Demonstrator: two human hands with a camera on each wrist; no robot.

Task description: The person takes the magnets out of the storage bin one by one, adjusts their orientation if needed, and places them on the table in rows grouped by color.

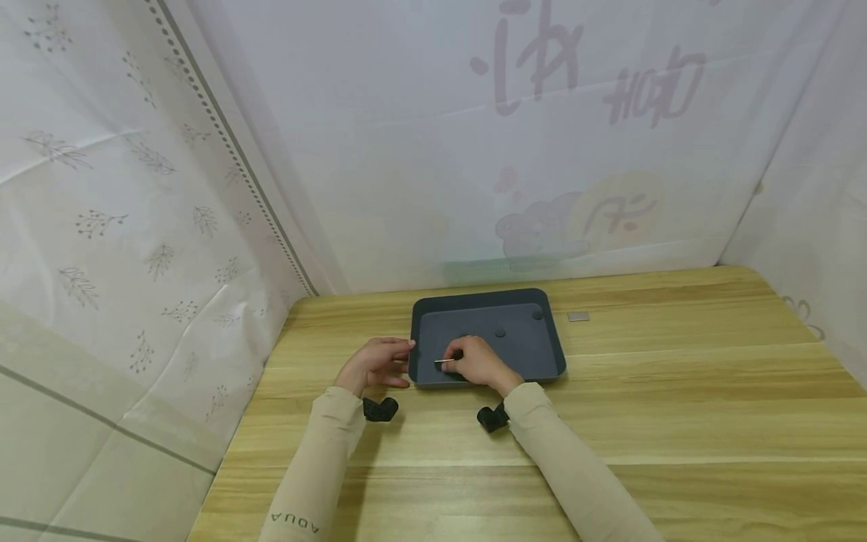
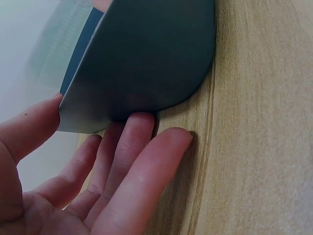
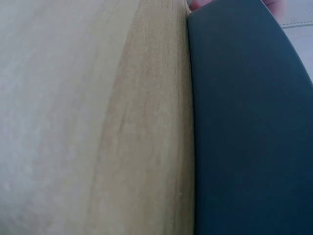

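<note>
A dark grey rectangular tray lies on the wooden table. Inside its left part, my right hand pinches a small, thin, flat piece with a pale edge; its kind cannot be told. At the tray's left side is my left hand. Its thumb touches the rim, and its fingers reach loosely to the foot of the outer wall. Small dark round pieces lie on the tray floor, one of them near the far right corner. The tray's near wall hides my right hand in the right wrist view.
A small silver-grey rectangular plate lies on the wooden table just right of the tray. Behind the table's far edge hangs a pale printed curtain, with another patterned one along the left.
</note>
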